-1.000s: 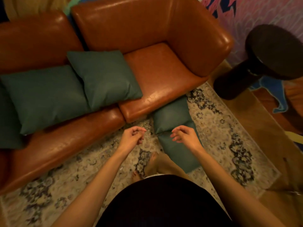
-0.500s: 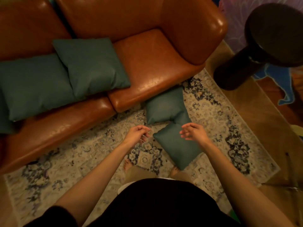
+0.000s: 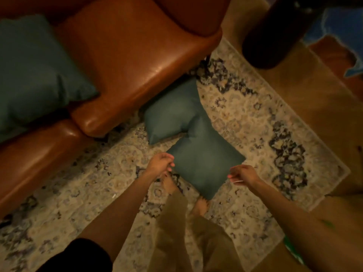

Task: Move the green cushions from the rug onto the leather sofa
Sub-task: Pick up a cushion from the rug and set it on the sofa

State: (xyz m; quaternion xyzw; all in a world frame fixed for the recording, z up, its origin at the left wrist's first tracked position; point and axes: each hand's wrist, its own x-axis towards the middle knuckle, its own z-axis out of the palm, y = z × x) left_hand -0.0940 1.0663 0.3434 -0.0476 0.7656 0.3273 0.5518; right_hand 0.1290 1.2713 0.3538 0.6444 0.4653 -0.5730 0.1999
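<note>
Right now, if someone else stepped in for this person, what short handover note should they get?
Hands: the left hand has loosely curled fingers, holds nothing, and is at the left corner of the near cushion. The right hand is the same, by its right edge. No grip yet.
Things: the near cushion lies on the rug. The far cushion touches it and rests against the front of the leather sofa.
Done: one sofa cushion already lies on the seat.
Left: lift both rug cushions onto the sofa, near one first.
</note>
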